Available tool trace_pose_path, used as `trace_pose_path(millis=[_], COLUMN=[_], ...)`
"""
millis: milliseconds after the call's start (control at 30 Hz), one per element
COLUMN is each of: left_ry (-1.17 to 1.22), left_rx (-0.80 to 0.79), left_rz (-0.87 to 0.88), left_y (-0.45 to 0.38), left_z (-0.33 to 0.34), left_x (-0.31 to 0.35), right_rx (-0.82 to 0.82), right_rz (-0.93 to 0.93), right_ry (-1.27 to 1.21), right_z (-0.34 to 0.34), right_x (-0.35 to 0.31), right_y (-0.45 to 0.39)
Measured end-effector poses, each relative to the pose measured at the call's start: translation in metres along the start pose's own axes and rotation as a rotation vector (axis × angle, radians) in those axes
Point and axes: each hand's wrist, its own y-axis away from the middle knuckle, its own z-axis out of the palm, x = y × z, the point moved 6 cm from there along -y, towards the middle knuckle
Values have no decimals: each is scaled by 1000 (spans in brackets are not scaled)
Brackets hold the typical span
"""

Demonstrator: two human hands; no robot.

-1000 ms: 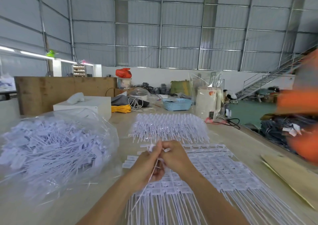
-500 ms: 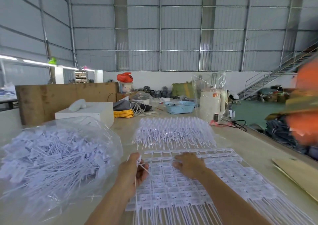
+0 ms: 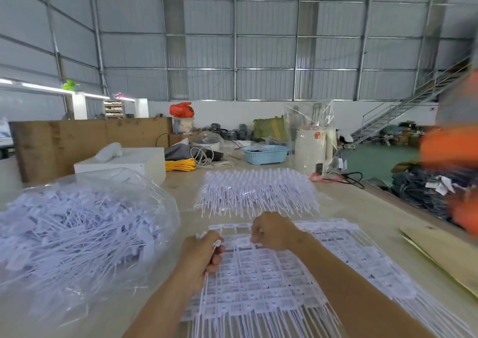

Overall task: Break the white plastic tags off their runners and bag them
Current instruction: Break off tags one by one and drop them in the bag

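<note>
Tags are what I am weighing up here: thin white moulded plastic tags (image 3: 261, 268), each a small flat head with a long slender tail, lying in overlapping sheets on the pale wooden tabletop (image 3: 362, 208) right in front of me. I am judging them very light, the tails whippy and springy, the heads stiffer, and the joints to the runners brittle enough to snap with a twist. I am also expecting the smooth plastic to be a little slippery, so I would be taking hold at the flat head, close to the runner, never out on the tail.

My left hand (image 3: 204, 252) is curling its fingers around a small bunch of loose tags, whose tails are trailing down past the wrist. My right hand (image 3: 274, 231) is pinching at the far edge of the top sheet, fingers bent onto the runner bar (image 3: 232, 227) there; exactly which tag it is gripping I cannot tell.

Finished tags are sitting in the big clear plastic bag (image 3: 77, 224) bulging on my left, near the left hand. A further fanned stack of white unbroken runners (image 3: 256, 190) is waiting beyond the sheets.

Writing is scarce: dark printed marks are showing on the tag heads, and a reddish mark on the white cylindrical container (image 3: 310, 149) farther back, but I am finding both too small to read.
</note>
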Motion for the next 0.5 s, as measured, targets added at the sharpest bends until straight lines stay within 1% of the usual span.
trace_pose_path(millis=[67, 167, 267, 367, 433, 500], left_ry=[-13, -11, 20, 75, 101, 128], left_rx=[-3, 12, 78, 103, 93, 95], left_rz=[7, 38, 84, 56, 34, 19], left_y=[1, 2, 0, -3, -6, -8], left_z=[1, 0, -6, -10, -10, -10], left_x=[-1, 1, 6, 5, 1, -3], right_rx=[-8, -24, 15, 10, 50, 110], right_rz=[-7, -36, -56, -63, -83, -102], right_ry=[-19, 25, 26, 16, -32, -142], right_z=[-13, -39, -69, -94, -111, -120], right_x=[-4, -12, -15, -12, -12, -11], right_y=[0, 5, 12, 23, 31, 37])
